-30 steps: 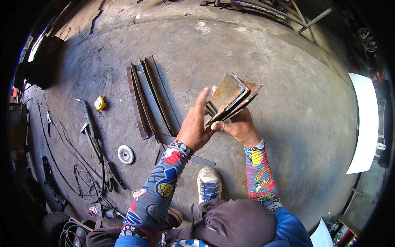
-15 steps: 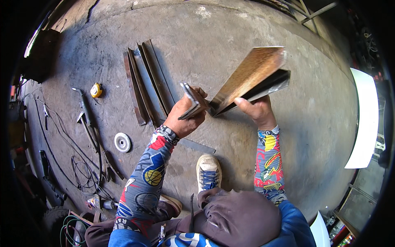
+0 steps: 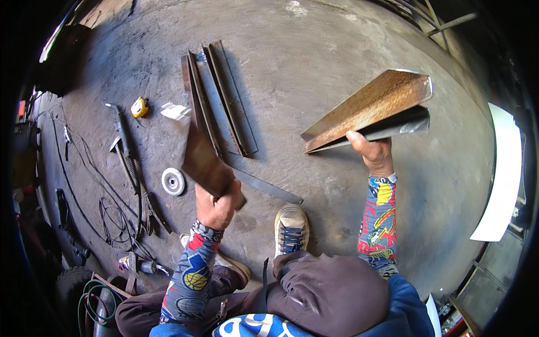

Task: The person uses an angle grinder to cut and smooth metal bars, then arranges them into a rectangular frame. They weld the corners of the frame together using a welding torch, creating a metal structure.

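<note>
My left grip [image 3: 216, 206] and right grip [image 3: 375, 154] clasp metal.
Long axes: left piece [image 3: 203, 161] points forward-left; right angled pieces [image 3: 368, 106], forward-right.

It was a metal workshop: on the concrete floor [image 3: 314, 62], steel bars [image 3: 227, 101] lay right of the tape measure [image 3: 140, 107], a grinding disc [image 3: 173, 182] and cables [image 3: 140, 213] on its near side.

Grey, stained concrete floor [image 3: 342, 50], pale worn patch [image 3: 296, 8] toward the far edge; upper right, grey tubular metal frame [image 3: 453, 24]; right side, smooth white panel [image 3: 499, 180]; upper left in shadow, material unclear; floor light soft, bluish at right.
</note>
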`<state>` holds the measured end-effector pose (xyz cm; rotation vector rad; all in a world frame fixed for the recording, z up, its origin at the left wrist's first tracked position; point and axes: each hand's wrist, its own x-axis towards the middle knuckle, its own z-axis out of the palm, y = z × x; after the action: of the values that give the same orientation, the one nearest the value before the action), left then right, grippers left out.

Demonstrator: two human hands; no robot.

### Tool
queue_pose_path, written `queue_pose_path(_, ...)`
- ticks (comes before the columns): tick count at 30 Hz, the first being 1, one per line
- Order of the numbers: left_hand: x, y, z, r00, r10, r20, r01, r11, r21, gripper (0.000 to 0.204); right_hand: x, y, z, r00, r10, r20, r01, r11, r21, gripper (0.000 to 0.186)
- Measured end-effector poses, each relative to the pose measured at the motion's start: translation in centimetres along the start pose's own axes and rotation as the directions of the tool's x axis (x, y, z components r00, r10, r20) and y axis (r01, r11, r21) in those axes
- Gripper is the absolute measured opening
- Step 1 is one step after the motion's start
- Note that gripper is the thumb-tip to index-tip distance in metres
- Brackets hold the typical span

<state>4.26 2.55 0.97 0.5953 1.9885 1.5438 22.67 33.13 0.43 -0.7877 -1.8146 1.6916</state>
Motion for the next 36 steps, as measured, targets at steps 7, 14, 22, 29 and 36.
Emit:
queue_pose_path(7,-3.0,-2.6,-0.5,0.926,-0.361,-0.111,0.377,0.887,0.267,0.038,1.4,-0.6,4.6,0.965,-0.260,0.038,0.262,0.943,-0.205,0.028)
queue_pose_path(14,-7.0,-5.1,-1.2,0.896,-0.438,-0.072,0.440,0.857,0.267,0.032,7.4,3.0,7.8,0.978,-0.205,-0.046,0.168,0.894,-0.414,0.025)
queue_pose_path(22,-10.0,-7.6,-3.0,0.766,-0.620,-0.172,0.635,0.771,0.047,0.032,12.2,8.0,13.1,0.982,0.185,-0.027,-0.176,0.864,-0.471,0.048)
queue_pose_path(29,-12.1,-10.8,-2.3,0.682,-0.670,-0.293,0.673,0.732,-0.105,0.036,14.6,10.4,13.4,0.985,0.173,0.006,-0.109,0.643,-0.758,0.054)
queue_pose_path(36,-13.6,-10.1,-1.8,0.652,-0.664,-0.366,0.758,0.583,0.293,0.052,14.1,7.0,9.3,0.954,0.287,-0.084,-0.261,0.661,-0.703,0.043)
